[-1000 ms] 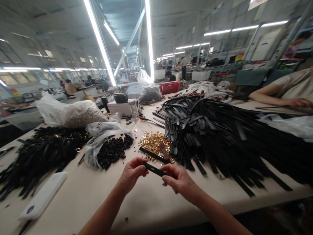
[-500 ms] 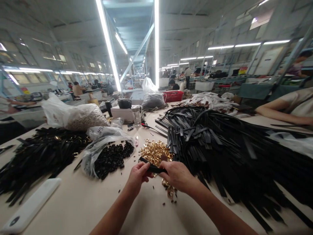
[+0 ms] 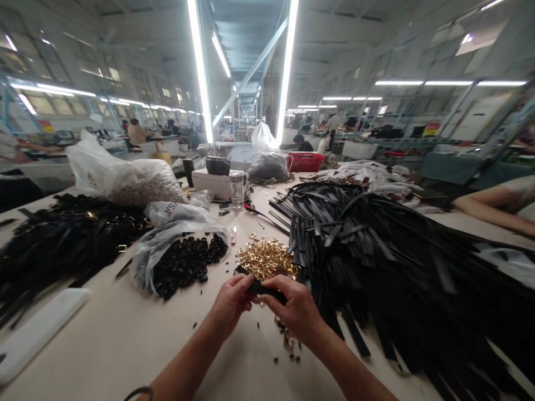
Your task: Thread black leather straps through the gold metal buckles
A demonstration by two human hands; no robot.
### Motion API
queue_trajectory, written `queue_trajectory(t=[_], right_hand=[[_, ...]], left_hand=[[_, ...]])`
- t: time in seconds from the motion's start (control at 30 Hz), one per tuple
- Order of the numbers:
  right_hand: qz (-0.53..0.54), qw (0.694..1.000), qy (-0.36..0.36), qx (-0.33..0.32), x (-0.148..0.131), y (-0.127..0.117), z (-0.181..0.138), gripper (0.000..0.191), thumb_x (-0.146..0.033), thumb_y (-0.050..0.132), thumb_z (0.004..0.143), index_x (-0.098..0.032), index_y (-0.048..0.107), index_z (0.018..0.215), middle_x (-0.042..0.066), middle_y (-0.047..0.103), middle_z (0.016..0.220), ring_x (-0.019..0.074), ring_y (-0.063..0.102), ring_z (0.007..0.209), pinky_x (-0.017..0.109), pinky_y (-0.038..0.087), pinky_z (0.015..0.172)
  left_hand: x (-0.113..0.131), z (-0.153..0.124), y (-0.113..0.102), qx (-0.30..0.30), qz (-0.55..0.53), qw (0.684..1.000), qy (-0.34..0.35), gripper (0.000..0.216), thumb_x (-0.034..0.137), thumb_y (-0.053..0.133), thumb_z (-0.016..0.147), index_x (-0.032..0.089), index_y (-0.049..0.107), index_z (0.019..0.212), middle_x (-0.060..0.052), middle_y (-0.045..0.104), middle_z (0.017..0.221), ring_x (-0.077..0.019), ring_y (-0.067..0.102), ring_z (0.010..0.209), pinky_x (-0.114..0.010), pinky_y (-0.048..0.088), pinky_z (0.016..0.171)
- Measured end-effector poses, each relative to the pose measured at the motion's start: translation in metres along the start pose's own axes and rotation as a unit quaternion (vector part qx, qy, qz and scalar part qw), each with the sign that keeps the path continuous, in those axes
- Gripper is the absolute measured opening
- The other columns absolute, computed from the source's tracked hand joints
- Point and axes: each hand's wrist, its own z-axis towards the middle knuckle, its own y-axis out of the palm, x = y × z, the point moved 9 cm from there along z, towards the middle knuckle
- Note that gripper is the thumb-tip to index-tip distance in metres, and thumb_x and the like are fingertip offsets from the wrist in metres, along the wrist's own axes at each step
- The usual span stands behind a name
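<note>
My left hand [image 3: 231,303] and my right hand [image 3: 293,312] are closed together on a short black strap [image 3: 264,289], held just above the pale table [image 3: 104,340]. The hands sit right in front of a heap of gold metal buckles [image 3: 266,259]. A few buckles and small black bits lie scattered under my right wrist. To the right spreads a big pile of long black straps [image 3: 376,250]. Left of the hands, an open clear bag of small black parts [image 3: 184,262] lies on the table.
Another heap of black straps with buckles [image 3: 54,239] fills the left side. A white phone-like slab [image 3: 37,328] lies at the near left. A full plastic bag [image 3: 125,178], a bottle [image 3: 237,189] and a red basket [image 3: 305,161] stand behind. Another person's arm [image 3: 493,203] rests at the far right.
My hands have drawn closer together on the strap and moved up to the gold buckle heap. The view has shifted forward and slightly right.
</note>
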Motion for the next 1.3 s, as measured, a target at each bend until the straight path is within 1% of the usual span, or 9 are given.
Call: queue_trajectory(t=[0.2,0.43,0.6,0.73,0.83,0.93,1.0,1.13,1.3], right_hand=[[-0.006,1.0,0.0,-0.009,-0.004,-0.003,0.0,0.007,-0.028,0.061,0.083,-0.022,0.065,0.086,0.0,0.065,0.079,0.0141,0.059,0.071,0.023,0.044,0.066],[-0.025,0.999,-0.027,0.01,-0.008,-0.005,-0.001,0.017,-0.033,0.061,0.086,-0.023,0.066,0.098,0.002,0.065,0.084,0.0151,0.061,0.075,0.024,0.045,0.07],[-0.042,0.998,-0.032,-0.026,-0.006,0.002,-0.003,0.014,-0.03,0.055,0.089,-0.022,0.066,0.087,0.001,0.062,0.076,0.0131,0.058,0.068,0.022,0.042,0.064],[-0.052,0.997,-0.036,-0.044,-0.015,-0.005,-0.001,0.015,-0.027,0.053,0.089,-0.021,0.063,0.08,0.0,0.06,0.073,0.0123,0.057,0.065,0.022,0.039,0.061],[-0.081,0.995,-0.04,-0.039,-0.03,-0.022,0.005,0.018,-0.027,0.051,0.089,-0.02,0.062,0.076,0.001,0.059,0.071,0.0123,0.054,0.063,0.022,0.038,0.06],[-0.108,0.993,-0.044,-0.016,-0.045,-0.046,0.017,0.021,-0.03,0.05,0.09,-0.021,0.062,0.076,0.001,0.058,0.071,0.0126,0.053,0.062,0.022,0.038,0.06],[-0.122,0.992,-0.035,0.002,-0.051,-0.062,0.026,0.021,-0.031,0.05,0.089,-0.021,0.061,0.075,0.0,0.058,0.071,0.0126,0.052,0.062,0.022,0.037,0.059],[-0.137,0.99,-0.009,0.018,-0.053,-0.082,0.042,0.019,-0.03,0.053,0.085,-0.021,0.059,0.07,-0.001,0.058,0.068,0.0128,0.053,0.061,0.022,0.036,0.058],[-0.118,0.99,-0.027,0.079,-0.038,-0.094,0.048,0.017,-0.029,0.052,0.086,-0.021,0.061,0.074,-0.001,0.061,0.071,0.013,0.055,0.066,0.022,0.038,0.062]], left_hand=[[-0.001,-0.003,0.007,-0.019,-0.016,1.0,-0.009,0.036,0.04,0.078,0.067,0.014,0.055,0.073,0.001,0.063,0.059,-0.0068,0.057,0.044,-0.012,0.035,0.037],[0.0,-0.003,0.009,-0.03,-0.027,0.999,-0.001,0.033,0.038,0.077,0.069,0.014,0.055,0.073,0.003,0.06,0.059,-0.0045,0.054,0.041,-0.012,0.034,0.037],[-0.002,-0.004,0.011,-0.042,-0.005,0.999,0.001,0.035,0.042,0.075,0.07,0.014,0.054,0.068,0.002,0.059,0.053,-0.0053,0.053,0.04,-0.013,0.034,0.038],[0.001,0.001,0.008,-0.047,0.016,0.999,0.02,0.037,0.047,0.068,0.075,0.013,0.057,0.07,0.0,0.061,0.053,-0.0077,0.057,0.043,-0.014,0.036,0.039],[0.01,0.009,-0.012,0.015,-0.014,0.999,0.036,0.034,0.046,0.068,0.076,0.013,0.059,0.076,-0.003,0.067,0.066,-0.0082,0.061,0.049,-0.014,0.039,0.041],[0.018,0.015,-0.041,0.11,-0.052,0.992,0.041,0.024,0.037,0.067,0.08,0.014,0.061,0.085,-0.003,0.07,0.074,-0.0085,0.064,0.052,-0.013,0.043,0.041],[0.022,0.016,-0.054,0.148,-0.065,0.986,0.044,0.017,0.031,0.063,0.084,0.015,0.062,0.09,-0.003,0.071,0.076,-0.0083,0.065,0.052,-0.014,0.044,0.041],[0.024,0.015,-0.066,0.185,-0.072,0.979,0.052,0.011,0.023,0.057,0.088,0.016,0.062,0.093,-0.002,0.072,0.079,-0.0075,0.065,0.052,-0.013,0.046,0.042],[0.022,0.014,-0.067,0.2,-0.035,0.978,0.054,0.011,0.019,0.064,0.082,0.017,0.062,0.092,-0.002,0.072,0.079,-0.0081,0.066,0.053,-0.014,0.046,0.043]])
